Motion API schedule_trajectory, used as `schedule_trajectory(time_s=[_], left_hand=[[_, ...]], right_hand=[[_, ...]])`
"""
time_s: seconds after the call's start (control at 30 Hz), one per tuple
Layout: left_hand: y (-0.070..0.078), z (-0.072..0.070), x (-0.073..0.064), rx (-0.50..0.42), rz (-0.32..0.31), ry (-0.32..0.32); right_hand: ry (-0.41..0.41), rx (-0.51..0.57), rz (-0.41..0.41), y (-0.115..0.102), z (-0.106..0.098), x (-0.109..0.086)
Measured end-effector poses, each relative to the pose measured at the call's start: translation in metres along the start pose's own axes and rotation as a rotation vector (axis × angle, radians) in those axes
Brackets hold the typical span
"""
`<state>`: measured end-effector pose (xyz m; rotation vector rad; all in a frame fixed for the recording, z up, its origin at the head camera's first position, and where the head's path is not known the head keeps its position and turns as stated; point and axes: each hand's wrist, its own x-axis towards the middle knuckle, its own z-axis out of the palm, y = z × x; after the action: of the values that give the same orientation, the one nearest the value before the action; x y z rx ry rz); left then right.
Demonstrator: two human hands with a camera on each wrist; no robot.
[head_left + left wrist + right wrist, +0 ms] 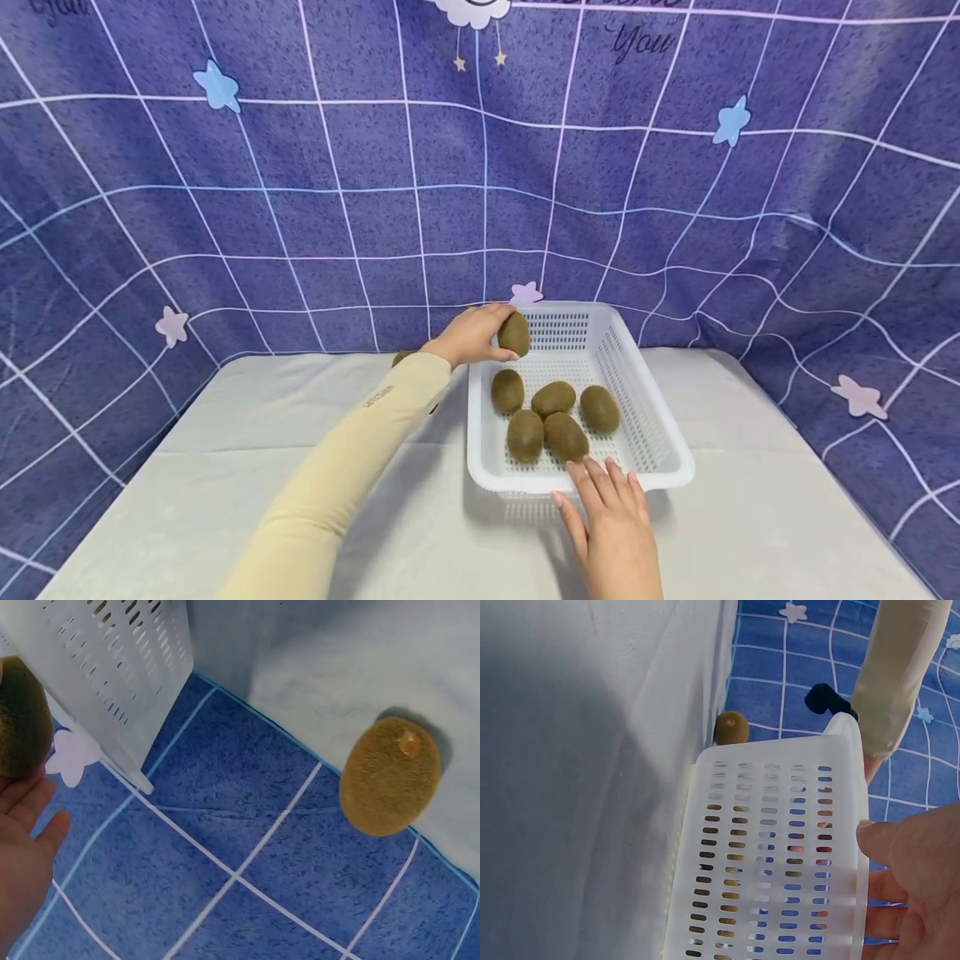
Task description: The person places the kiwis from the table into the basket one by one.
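My left hand [476,333] holds a brown, fuzzy kiwi [514,333] between fingers and thumb, over the back left of the white plastic basket [671,446]. Several more kiwis lie on the basket floor, among them one kiwi [600,409] toward the right side. At the basket's near rim, my right hand [617,533] has its fingers over the edge and its thumb on the outer side, as the right wrist view shows. Outside the basket, another kiwi [390,776] lies on the table; in the head view my left forearm mostly hides it.
The basket stands on a table with a pale cloth [225,492]. A blue-purple curtain [360,225] with grid lines and stars hangs right behind the table and along both sides. My left sleeve [337,475] crosses the table left of the basket.
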<state>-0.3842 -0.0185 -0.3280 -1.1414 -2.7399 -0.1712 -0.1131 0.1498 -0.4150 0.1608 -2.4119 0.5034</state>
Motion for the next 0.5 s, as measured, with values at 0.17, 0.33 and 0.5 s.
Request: schedule_trajectory(time_s=[0.17,0.33,0.5], left_hand=[[0.009,0.001,0.007,0.054,0.031,-0.059],[0.016,0.007,0.014,0.113,0.055,-0.118],[0.018,0.013,0.019,0.128,0.068,-0.164]], right_hand=[[0.010,0.002,-0.008,0.001,0.000,0.000],[0.015,-0.002,-0.018,0.003,0.002,-0.001],[0.022,-0.007,-0.024,0.003,0.001,0.000]])
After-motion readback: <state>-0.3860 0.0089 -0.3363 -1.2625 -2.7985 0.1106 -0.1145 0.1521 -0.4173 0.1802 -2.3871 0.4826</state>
